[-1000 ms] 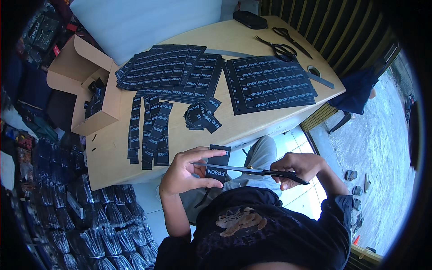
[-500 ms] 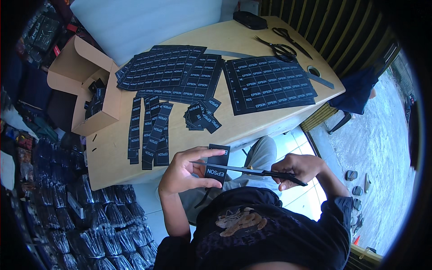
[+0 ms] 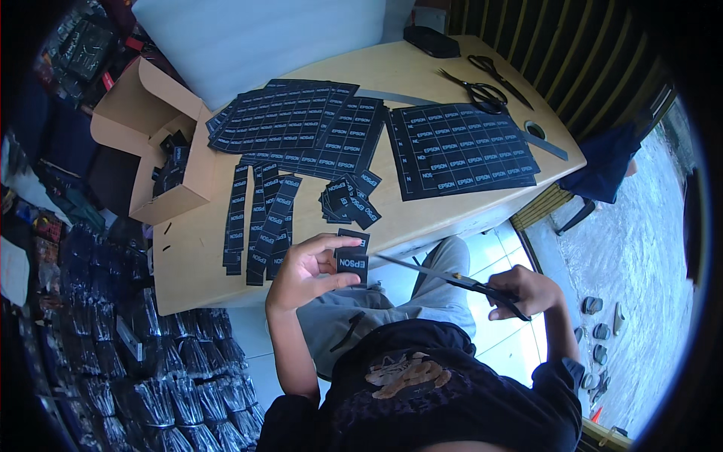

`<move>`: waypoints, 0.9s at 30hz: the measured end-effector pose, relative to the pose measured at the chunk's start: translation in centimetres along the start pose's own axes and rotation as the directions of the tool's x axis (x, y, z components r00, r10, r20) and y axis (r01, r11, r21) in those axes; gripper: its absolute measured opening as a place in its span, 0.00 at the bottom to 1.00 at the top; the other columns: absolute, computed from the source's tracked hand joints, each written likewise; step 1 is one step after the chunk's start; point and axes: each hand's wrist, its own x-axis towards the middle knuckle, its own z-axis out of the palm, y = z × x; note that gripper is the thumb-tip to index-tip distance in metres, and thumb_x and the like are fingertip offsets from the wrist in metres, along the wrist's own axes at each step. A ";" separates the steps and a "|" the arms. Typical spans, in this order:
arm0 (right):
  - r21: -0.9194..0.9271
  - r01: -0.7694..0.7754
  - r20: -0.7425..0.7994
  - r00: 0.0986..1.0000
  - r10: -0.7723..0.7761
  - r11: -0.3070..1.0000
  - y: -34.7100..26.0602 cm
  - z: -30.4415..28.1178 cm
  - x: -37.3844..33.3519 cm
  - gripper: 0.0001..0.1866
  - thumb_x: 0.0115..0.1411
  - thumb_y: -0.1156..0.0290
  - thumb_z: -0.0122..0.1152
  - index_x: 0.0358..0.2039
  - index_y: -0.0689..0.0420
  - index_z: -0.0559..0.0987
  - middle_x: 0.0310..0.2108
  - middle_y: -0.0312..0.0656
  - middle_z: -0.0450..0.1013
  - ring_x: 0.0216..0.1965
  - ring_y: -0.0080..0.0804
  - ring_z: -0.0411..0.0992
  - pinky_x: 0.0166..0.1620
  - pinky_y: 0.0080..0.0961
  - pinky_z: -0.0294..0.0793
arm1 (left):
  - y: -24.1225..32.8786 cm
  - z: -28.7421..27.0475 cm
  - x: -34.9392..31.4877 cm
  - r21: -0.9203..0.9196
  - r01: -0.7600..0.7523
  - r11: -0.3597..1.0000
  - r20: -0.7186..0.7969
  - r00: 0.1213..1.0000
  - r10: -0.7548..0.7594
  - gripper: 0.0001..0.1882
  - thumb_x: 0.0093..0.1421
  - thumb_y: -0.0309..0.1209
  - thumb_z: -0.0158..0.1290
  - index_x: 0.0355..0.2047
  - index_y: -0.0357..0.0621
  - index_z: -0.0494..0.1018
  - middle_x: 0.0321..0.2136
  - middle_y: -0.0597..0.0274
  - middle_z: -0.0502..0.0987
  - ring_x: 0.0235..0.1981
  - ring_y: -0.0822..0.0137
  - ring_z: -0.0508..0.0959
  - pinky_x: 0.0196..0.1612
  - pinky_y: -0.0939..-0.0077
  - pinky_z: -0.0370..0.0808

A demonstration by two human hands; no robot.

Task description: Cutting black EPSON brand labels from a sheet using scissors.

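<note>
My left hand (image 3: 301, 273) pinches black labels (image 3: 352, 265) with light lettering between thumb and fingers, just off the table's front edge; one square overlaps another piece behind it. In my right hand (image 3: 523, 290) is a pair of black-handled scissors (image 3: 456, 276). Their blades point left at the labels, with a small gap between tip and labels. On the table nearby lie a loose pile of cut labels (image 3: 346, 200) and several uncut label strips (image 3: 273, 218).
Behind these, printed black sheets (image 3: 294, 113) lie in overlapping stacks, with more sheets (image 3: 463, 147) to the right. An open cardboard box (image 3: 169, 200) at left holds black pieces. Two other scissors (image 3: 482, 94), a tape roll (image 3: 533, 129) and a black case (image 3: 431, 41) sit toward the far right.
The scissors have drawn back rightward, off the label strip they lay across. In my left hand, the lower label now sits higher, overlapping the upper piece. My head view has shifted slightly.
</note>
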 end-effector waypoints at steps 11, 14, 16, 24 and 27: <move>0.188 -0.169 -0.204 0.957 0.207 0.968 1.5 1.6 -4.0 0.20 0.48 0.57 0.70 0.24 0.63 0.76 0.12 0.34 0.66 0.13 0.21 0.62 0.18 0.21 0.57 | -1.2 -1.2 6.7 0.575 0.193 0.795 -0.345 0.939 0.021 0.22 0.56 0.24 0.54 0.53 0.49 0.70 0.31 0.59 0.75 0.29 0.72 0.72 0.34 0.78 0.71; 0.172 -0.178 -0.195 0.958 0.211 0.969 1.8 1.9 -4.1 0.20 0.48 0.57 0.70 0.24 0.63 0.76 0.12 0.34 0.67 0.13 0.21 0.62 0.18 0.21 0.57 | -3.9 -1.7 7.3 0.916 0.062 0.396 -0.220 0.904 0.366 0.24 0.57 0.28 0.54 0.55 0.49 0.67 0.44 0.53 0.71 0.45 0.58 0.69 0.48 0.66 0.67; 0.211 -0.193 -0.194 0.953 0.234 0.958 1.9 2.2 -4.2 0.20 0.48 0.57 0.70 0.24 0.63 0.76 0.13 0.34 0.67 0.14 0.21 0.63 0.19 0.21 0.58 | -4.6 -2.0 7.2 0.849 0.168 0.502 -0.297 0.936 0.189 0.27 0.57 0.35 0.54 0.57 0.50 0.64 0.55 0.49 0.62 0.55 0.49 0.60 0.56 0.56 0.59; 0.387 -0.126 -0.316 0.912 0.260 0.913 1.7 5.4 -1.5 0.16 0.44 0.68 0.74 0.26 0.62 0.75 0.15 0.30 0.66 0.17 0.14 0.62 0.20 0.16 0.57 | -6.1 -3.8 3.5 0.867 0.349 0.355 -0.473 0.802 0.365 0.29 0.60 0.43 0.49 0.57 0.42 0.62 0.58 0.45 0.60 0.59 0.45 0.58 0.59 0.49 0.50; 0.522 -0.055 -0.304 0.920 0.245 0.851 1.2 7.3 1.6 0.17 0.43 0.68 0.73 0.25 0.61 0.73 0.19 0.29 0.67 0.20 0.14 0.62 0.23 0.15 0.57 | -6.3 -5.8 2.3 0.748 0.527 0.404 -0.657 0.675 0.337 0.28 0.60 0.43 0.49 0.55 0.37 0.63 0.53 0.47 0.66 0.55 0.48 0.63 0.58 0.53 0.55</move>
